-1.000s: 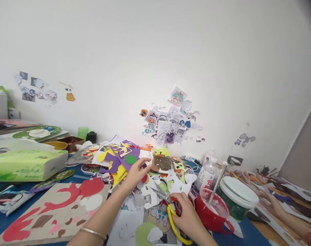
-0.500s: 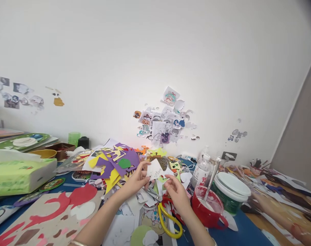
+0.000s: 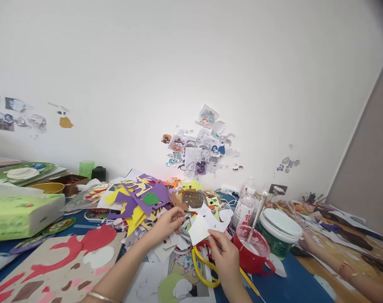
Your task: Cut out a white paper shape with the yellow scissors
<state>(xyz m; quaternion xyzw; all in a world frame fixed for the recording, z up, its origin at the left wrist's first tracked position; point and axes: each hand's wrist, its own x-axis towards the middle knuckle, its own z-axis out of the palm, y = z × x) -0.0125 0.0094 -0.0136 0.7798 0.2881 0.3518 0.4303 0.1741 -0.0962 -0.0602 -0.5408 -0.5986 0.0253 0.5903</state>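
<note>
Low in the middle of the frame, the right hand (image 3: 226, 257) pinches a white paper piece (image 3: 200, 228) by its lower edge, fingers closed on it, the sheet tilted up toward the centre. Just left of it, the left hand (image 3: 167, 222) has its fingers curled down into the heap of paper scraps (image 3: 166, 244); it seems to grip a scrap, though the fingertips are too small to tell for sure. Yellow-handled scissors (image 3: 203, 269) lie on the worktop (image 3: 292, 282) directly under the right hand, untouched. Just right of that hand stands a red cup (image 3: 253, 254) with a spoon (image 3: 257, 214) leaning in it, and beside it a white-lidded tub (image 3: 279, 231) and a clear bottle (image 3: 243, 208). Purple and yellow cut-outs (image 3: 140, 195) pile up behind the left hand. A green tissue pack (image 3: 20, 212) sits at the left edge. At lower right, another person's hand (image 3: 308, 242) rests on the worktop.
</note>
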